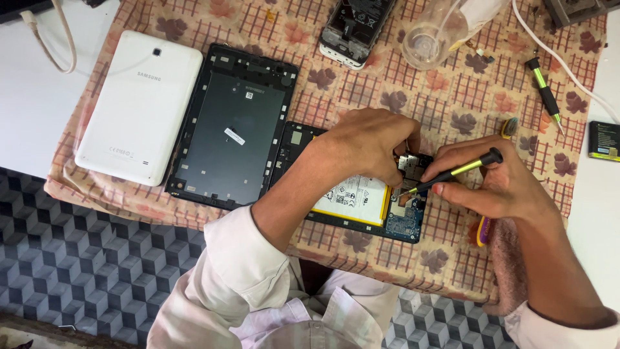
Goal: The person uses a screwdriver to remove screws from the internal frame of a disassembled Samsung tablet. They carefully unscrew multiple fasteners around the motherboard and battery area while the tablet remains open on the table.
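Just right of the frame's centre an opened tablet (352, 197) lies face down on the patterned cloth (445, 103), its white-and-yellow battery (355, 197) and blue circuit board (405, 220) exposed. The left hand (368, 145) rests on top of it, fingers curled down onto the upper part of the board, pinning the device; whether it pinches anything small there I cannot tell. The right hand (497, 184) comes in from the right edge, closed around a black and green screwdriver (452, 173) whose tip slants down-left to the board, just beside the left fingertips. Left of the tablet, touching its edge, lies a dark back cover (229, 126), inner side up, and further left a white tablet (139, 103) lies back up. Along the top of the frame sit an opened phone (355, 26) and a clear plastic cup (433, 35); a second screwdriver (546, 94) lies at upper right, with a white cable (562, 64) running past it.
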